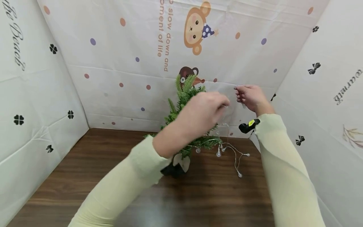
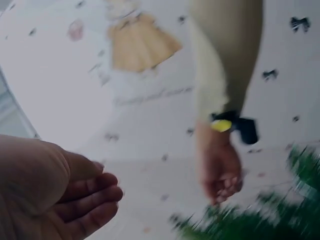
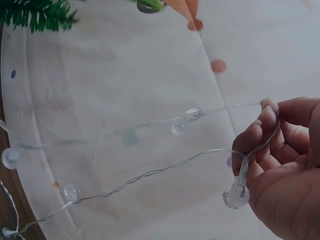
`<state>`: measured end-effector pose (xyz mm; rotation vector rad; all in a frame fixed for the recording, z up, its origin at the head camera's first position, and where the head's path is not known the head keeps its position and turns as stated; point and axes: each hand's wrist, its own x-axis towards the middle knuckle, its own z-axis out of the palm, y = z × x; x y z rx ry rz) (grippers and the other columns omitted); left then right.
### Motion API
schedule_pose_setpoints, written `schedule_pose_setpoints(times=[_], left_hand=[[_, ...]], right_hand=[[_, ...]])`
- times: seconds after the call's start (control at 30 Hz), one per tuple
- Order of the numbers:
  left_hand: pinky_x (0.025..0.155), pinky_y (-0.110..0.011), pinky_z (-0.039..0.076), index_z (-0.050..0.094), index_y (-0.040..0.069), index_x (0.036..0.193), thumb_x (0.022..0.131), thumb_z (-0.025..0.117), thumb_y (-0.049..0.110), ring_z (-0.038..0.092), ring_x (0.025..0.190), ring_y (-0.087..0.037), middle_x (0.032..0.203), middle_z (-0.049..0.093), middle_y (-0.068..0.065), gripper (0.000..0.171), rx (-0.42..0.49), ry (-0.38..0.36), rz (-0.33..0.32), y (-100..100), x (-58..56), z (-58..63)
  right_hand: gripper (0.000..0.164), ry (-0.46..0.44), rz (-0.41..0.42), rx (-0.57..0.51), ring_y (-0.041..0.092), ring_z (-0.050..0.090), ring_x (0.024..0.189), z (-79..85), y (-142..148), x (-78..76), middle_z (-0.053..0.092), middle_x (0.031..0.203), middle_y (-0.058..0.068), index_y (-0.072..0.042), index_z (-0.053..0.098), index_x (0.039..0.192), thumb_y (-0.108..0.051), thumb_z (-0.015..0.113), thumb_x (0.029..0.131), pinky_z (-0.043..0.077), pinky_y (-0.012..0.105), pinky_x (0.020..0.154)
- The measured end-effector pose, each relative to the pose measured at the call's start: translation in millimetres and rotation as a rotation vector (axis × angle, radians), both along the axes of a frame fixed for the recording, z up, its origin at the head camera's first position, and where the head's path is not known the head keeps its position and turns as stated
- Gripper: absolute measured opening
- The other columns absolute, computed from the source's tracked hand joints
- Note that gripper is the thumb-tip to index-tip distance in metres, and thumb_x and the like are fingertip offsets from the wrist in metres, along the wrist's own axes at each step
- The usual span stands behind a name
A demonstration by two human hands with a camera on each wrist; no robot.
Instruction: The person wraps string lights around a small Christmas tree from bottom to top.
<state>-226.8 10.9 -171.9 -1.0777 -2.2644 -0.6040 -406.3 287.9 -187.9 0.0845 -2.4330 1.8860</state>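
Note:
A string of fairy lights (image 3: pixel 145 175) with clear round bulbs is pinched between the thumb and fingers of my right hand (image 1: pixel 250 96). One bulb (image 3: pixel 236 195) hangs by the palm, and two strands run down from the hand. My left hand (image 1: pixel 202 108) is blurred in front of the small green artificial tree (image 1: pixel 190 94), its thumb close against bent fingers (image 2: pixel 95 200). Whether a thin wire lies between them cannot be made out. Below, more of the lights (image 1: pixel 218 154) lie along the lower branches and trail over the tabletop on the right.
The tree's dark base (image 1: pixel 173 170) stands on a brown wood-grain table (image 1: pixel 113 157). Printed white cloth walls (image 1: pixel 113 47) close in the back and both sides. My left forearm covers part of the tree. A black device (image 1: pixel 248 126) is strapped at my right wrist.

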Motion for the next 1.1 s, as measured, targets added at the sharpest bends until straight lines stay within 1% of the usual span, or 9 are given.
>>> schedule_pose_setpoints(times=[0.07,0.13,0.3,0.43,0.57,0.73,0.83,0.97,1.1], left_hand=[[0.089,-0.019,0.055,0.076,0.008,0.112,0.102,0.063,0.011,0.07,0.096,-0.012,0.109,0.077,-0.003,0.017,0.1,-0.028,-0.026,-17,-4.8,8.0],[0.086,-0.018,0.055,0.075,0.007,0.113,0.101,0.064,0.01,0.069,0.094,-0.012,0.111,0.076,-0.005,0.016,0.172,-0.065,-0.019,-34,-12.3,14.4],[0.081,-0.023,0.057,0.074,0.004,0.113,0.101,0.065,0.012,0.068,0.088,-0.016,0.106,0.076,-0.009,0.017,0.325,-0.183,0.04,-69,-43.2,20.9],[0.084,-0.031,0.057,0.074,0.001,0.112,0.102,0.062,0.012,0.068,0.088,-0.021,0.104,0.075,-0.013,0.019,0.362,-0.203,0.113,-92,-76.6,14.6],[0.087,-0.034,0.054,0.072,-0.001,0.114,0.103,0.058,0.012,0.067,0.093,-0.025,0.106,0.073,-0.016,0.022,0.37,-0.23,0.198,-108,-108.7,0.1],[0.082,-0.033,0.053,0.07,0.0,0.117,0.105,0.055,0.013,0.064,0.09,-0.024,0.105,0.071,-0.015,0.024,0.462,-0.321,0.246,-115,-143.2,-20.1],[0.084,-0.034,0.053,0.07,0.002,0.118,0.106,0.055,0.017,0.064,0.094,-0.023,0.107,0.071,-0.013,0.024,0.451,-0.348,0.276,-113,-159.2,-27.9],[0.093,-0.038,0.053,0.068,0.004,0.124,0.107,0.055,0.021,0.065,0.104,-0.025,0.116,0.07,-0.012,0.027,0.389,-0.384,0.286,-105,-175.0,-30.9],[0.099,-0.04,0.052,0.065,0.008,0.133,0.108,0.052,0.024,0.063,0.114,-0.024,0.125,0.068,-0.01,0.031,0.348,-0.447,0.273,-97,-187.3,-28.2]], right_hand=[[0.033,0.0,0.002,0.059,0.009,0.057,0.074,3.1,-9,-4.2,0.063,0.083,-0.007,-0.003,0.061,0.127,-0.028,0.05,0.109,0.053,0.021,0.069],[0.041,-0.01,0.009,0.091,0.009,0.057,0.074,6.9,-19,-7.2,0.064,0.084,-0.007,0.001,0.054,0.136,-0.029,0.05,0.109,0.053,0.021,0.069],[0.041,-0.022,0.033,0.105,0.012,0.054,0.078,14.5,-42,-14.0,0.064,0.088,-0.004,0.003,0.054,0.137,-0.026,0.051,0.108,0.05,0.023,0.067],[0.041,-0.018,0.056,0.157,0.014,0.052,0.078,20.4,-59,-18.9,0.062,0.088,-0.003,0.003,0.055,0.137,-0.026,0.051,0.108,0.046,0.024,0.063],[0.04,-0.008,0.078,0.224,0.011,0.052,0.073,26.8,-75,-22.0,0.063,0.087,-0.003,0.001,0.059,0.135,-0.028,0.054,0.107,0.044,0.023,0.06],[0.038,0.019,0.133,0.314,0.008,0.054,0.069,35.2,-95,-21.7,0.064,0.089,-0.003,-0.001,0.062,0.13,-0.03,0.052,0.108,0.044,0.021,0.059],[0.038,0.038,0.171,0.343,0.008,0.055,0.069,40.8,-105,-20.8,0.065,0.089,-0.003,0.001,0.062,0.131,-0.029,0.052,0.108,0.045,0.02,0.059],[0.037,0.06,0.199,0.397,0.011,0.056,0.069,47.8,-114,-19.0,0.064,0.088,-0.002,0.0,0.063,0.13,-0.028,0.052,0.108,0.045,0.023,0.059],[0.035,0.067,0.236,0.451,0.014,0.057,0.071,52.5,-122,-18.2,0.064,0.087,-0.003,-0.004,0.064,0.127,-0.03,0.053,0.108,0.042,0.026,0.058]])
